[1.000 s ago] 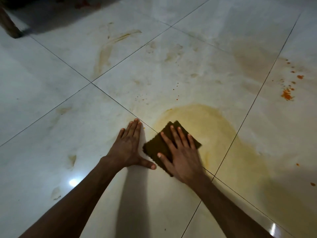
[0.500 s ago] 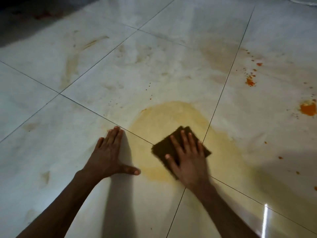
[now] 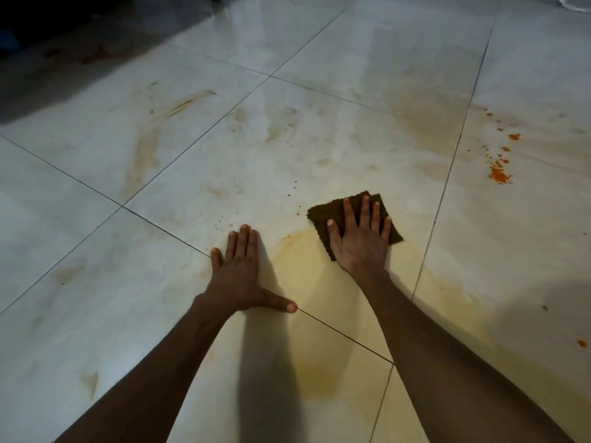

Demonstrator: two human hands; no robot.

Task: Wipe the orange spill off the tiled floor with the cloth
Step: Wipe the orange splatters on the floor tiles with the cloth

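Observation:
A dark brown folded cloth [image 3: 323,214] lies flat on the pale tiled floor [image 3: 192,174], at the far edge of a wide yellow-orange smear [image 3: 307,282]. My right hand [image 3: 361,241] presses flat on the cloth with fingers spread, covering most of it. My left hand [image 3: 240,273] rests flat on the bare tile to the left of the smear, fingers together, thumb out, holding nothing. Bright orange splatter [image 3: 499,175] sits further off to the right.
Faint brown streaks [image 3: 147,145] mark the tiles to the far left, and a dull brownish patch [image 3: 428,123] lies beyond the cloth. Small orange specks [image 3: 582,343] dot the right side. The far left corner is in dark shadow [image 3: 48,30].
My right hand has pushed the cloth forward, away from me, to the smear's far edge. The left hand stays planted on the tile. The view has shifted.

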